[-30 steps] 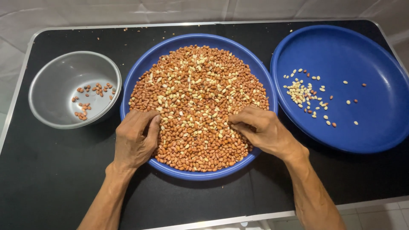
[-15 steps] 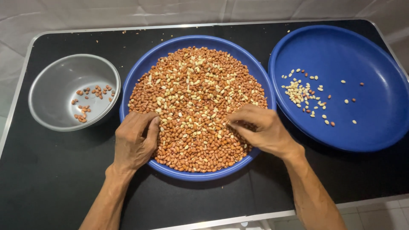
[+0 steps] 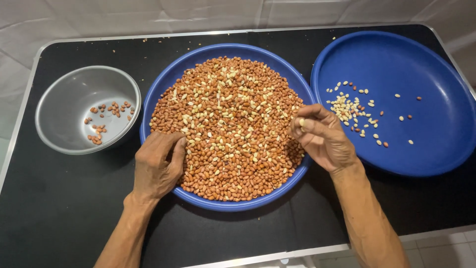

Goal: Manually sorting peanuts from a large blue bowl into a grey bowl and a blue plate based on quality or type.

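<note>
The right hand (image 3: 322, 139) has lifted off the heap toward the surface's right edge, its fingers (image 3: 303, 124) pinching a pale peanut (image 3: 301, 121). The black surface (image 3: 59, 208), metal-rimmed, stands before a white sheet (image 3: 124, 17). At its centre sits the blue tray of peanuts (image 3: 228, 126), right a sparser blue tray (image 3: 421, 64), left a grey bowl (image 3: 74, 99). The left hand (image 3: 156, 166) rests curled at the heap's near edge, holding nothing visible.

Left hand (image 3: 157, 166) lies palm-down, fingers curled — right hand (image 3: 323, 137) raised, fingertips pinched together.

Bowl (image 3: 69, 99) left, heaped peanut tray (image 3: 173, 74) centre, sparse tray (image 3: 421, 89) right; all on table (image 3: 49, 218)
</note>
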